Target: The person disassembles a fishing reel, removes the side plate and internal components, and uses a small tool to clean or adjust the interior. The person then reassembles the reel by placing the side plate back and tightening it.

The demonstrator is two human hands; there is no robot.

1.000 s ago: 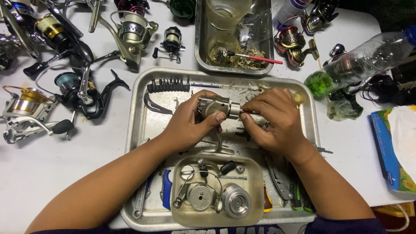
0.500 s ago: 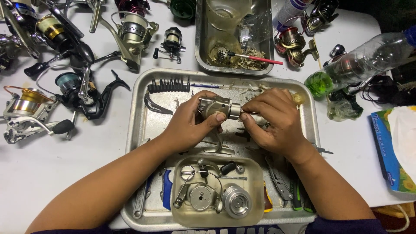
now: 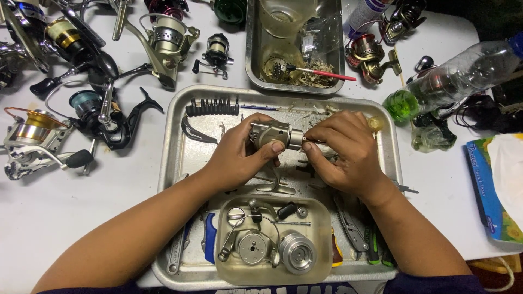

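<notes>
the big steel work tray lies under both hands, and everything in play sits over its middle. just nearer the person than the hands is a clear plastic tub holding the silver spool, a round side plate and a bail wire. off past the left hand's knuckles is a scatter of whole spinning reels; beyond the fingertips, a second steel pan with a red-handled brush.

now the work itself: the left hand is clasped round a grey-silver reel body, thumb pressed on its near face, lifted clear of the tray floor. the right hand is pinched tight at the body's right end, fingertips bunched on something slim; whether that is a tool or a small part, i cannot tell, it's hidden under the fingers.

to do this well, i'd judge the left hand should keep the body dead steady and let only the right fingers turn or press. stay low over the tray so anything tiny that drops lands in steel, not on the white table. the row of black driver bits sits just beyond the left fingers if a change is needed.
</notes>
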